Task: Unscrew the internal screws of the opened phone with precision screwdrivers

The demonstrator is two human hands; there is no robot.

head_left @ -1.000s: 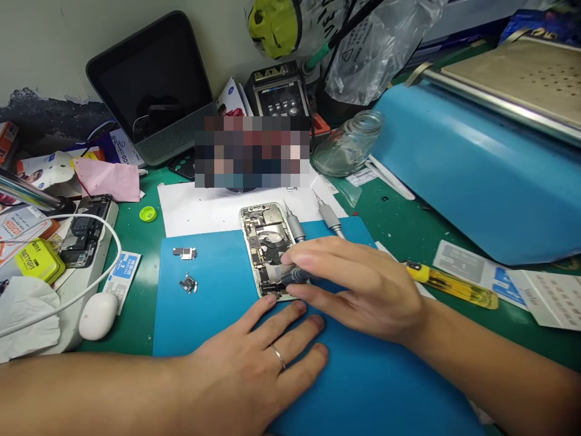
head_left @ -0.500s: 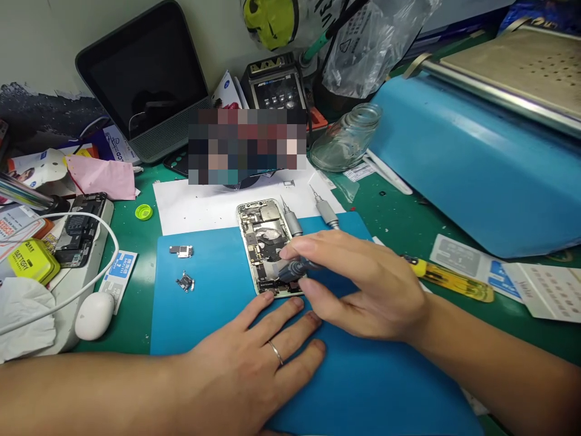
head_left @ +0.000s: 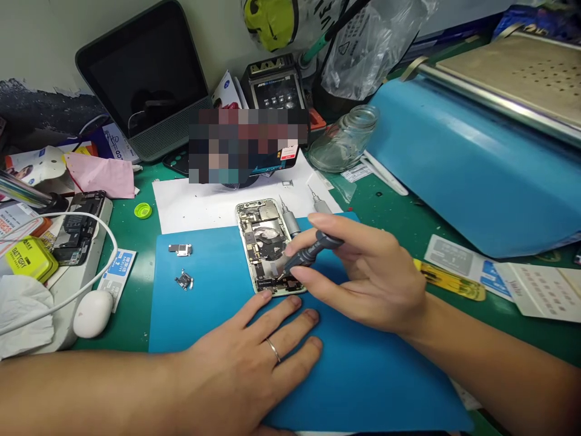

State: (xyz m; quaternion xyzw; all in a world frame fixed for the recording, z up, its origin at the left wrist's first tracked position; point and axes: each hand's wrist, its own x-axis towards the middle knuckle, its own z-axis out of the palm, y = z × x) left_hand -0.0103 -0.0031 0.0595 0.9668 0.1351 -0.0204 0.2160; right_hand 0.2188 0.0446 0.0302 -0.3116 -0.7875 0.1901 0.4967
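An opened phone (head_left: 265, 242) with bare circuitry lies on a blue mat (head_left: 218, 266). My right hand (head_left: 367, 275) is closed around a grey screwdriver (head_left: 311, 252), its tip down on the phone's lower part. My left hand (head_left: 252, 366) lies flat on the mat with fingers stretched out, the fingertips just below the phone's near end. A ring sits on one finger. Two small metal parts (head_left: 180, 249) (head_left: 184, 280) rest on the mat to the left of the phone.
Two more grey screwdrivers (head_left: 288, 221) (head_left: 319, 204) lie behind the phone. A glass jar (head_left: 345, 139), a black tablet (head_left: 145, 79), a control box (head_left: 275, 85), a yellow-handled tool (head_left: 449, 281), a white mouse (head_left: 93, 313) and a big blue machine (head_left: 476, 151) crowd the green bench.
My right hand has tilted the screwdriver from lying low over the phone to a steeper angle, handle raised up and to the right. My left hand stays flat.
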